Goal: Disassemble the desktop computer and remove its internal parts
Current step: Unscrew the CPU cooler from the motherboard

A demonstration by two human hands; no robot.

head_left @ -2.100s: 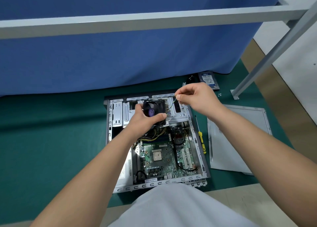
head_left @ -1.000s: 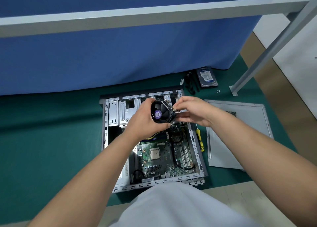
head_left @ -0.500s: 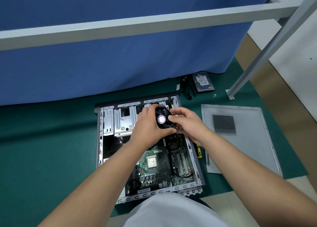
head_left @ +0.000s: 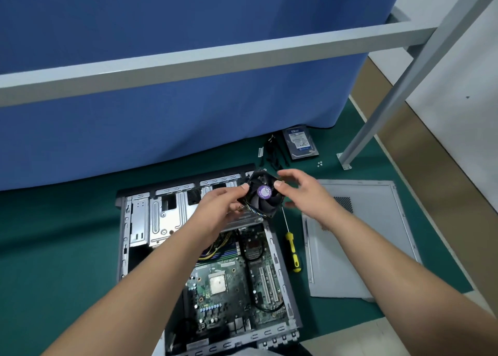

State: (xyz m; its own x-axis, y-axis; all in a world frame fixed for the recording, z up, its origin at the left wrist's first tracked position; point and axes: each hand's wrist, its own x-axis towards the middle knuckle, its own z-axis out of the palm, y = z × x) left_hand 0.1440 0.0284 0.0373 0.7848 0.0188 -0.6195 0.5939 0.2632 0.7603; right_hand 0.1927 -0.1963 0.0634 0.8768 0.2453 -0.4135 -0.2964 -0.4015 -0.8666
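Both hands' fingers [head_left: 244, 186] clamp the fan [head_left: 262, 196]; screwdriver [head_left: 291, 244] beside case [head_left: 277, 250].

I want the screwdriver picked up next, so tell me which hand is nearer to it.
Right. The right hand holds the cooling fan just above the tip of the yellow screwdriver. The left hand grips the fan's other side, over the computer case, farther away.

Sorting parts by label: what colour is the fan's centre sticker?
Purple, on the black fan; seen in the head view.
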